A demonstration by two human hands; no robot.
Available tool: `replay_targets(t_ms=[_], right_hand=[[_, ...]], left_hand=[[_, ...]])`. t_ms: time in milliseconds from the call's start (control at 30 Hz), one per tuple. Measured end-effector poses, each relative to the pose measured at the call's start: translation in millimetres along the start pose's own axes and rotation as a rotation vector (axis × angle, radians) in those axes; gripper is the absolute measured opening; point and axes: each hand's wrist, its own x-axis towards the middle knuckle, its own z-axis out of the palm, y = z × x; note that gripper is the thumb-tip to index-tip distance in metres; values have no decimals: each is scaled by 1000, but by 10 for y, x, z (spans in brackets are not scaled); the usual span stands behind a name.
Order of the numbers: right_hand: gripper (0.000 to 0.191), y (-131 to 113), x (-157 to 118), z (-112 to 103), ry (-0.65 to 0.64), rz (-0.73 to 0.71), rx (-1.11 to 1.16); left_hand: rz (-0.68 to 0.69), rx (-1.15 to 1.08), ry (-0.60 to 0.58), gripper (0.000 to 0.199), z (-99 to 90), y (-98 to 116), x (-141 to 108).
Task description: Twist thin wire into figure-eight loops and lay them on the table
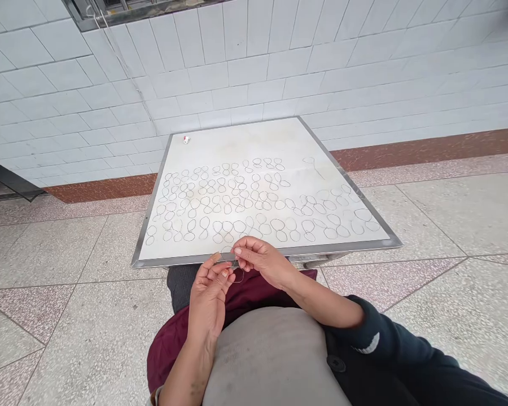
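Observation:
Between my two hands, just past the near edge of the white table (241,141), is a thin wire loop (239,276). My left hand (210,290) pinches it from the left, thumb against fingers. My right hand (258,258) pinches the wire from the right, close to the left fingertips. Several thin wire pieces (226,227), bent into figure-eight shapes, lie in rows across the table. A looser wire piece (315,166) with a straight tail lies toward the right of the far part.
A small red and white object (186,140) sits near the table's far left corner. Behind the table stands a white tiled wall (249,73), with a cord (129,76) hanging down it. A metal frame (317,248) borders the tabletop.

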Motion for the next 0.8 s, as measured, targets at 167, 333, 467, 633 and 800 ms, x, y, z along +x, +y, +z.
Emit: replay_targets(t_ms=[167, 333, 467, 633, 800], right_hand=[[24, 18, 38, -60, 64, 75, 168], [27, 24, 75, -124, 125, 62, 177], [26, -10, 127, -249, 199, -32, -16], [24, -119, 148, -412, 299, -144, -216], [24, -141, 32, -283, 192, -116, -179]], left_hand=[[-46, -19, -26, 40, -19, 8, -2], [-102, 5, -27, 42, -34, 17, -16], [-131, 65, 58, 43, -173, 5, 40], [-14, 178, 99, 48, -311, -25, 172], [51, 314, -41, 49, -54, -32, 80]])
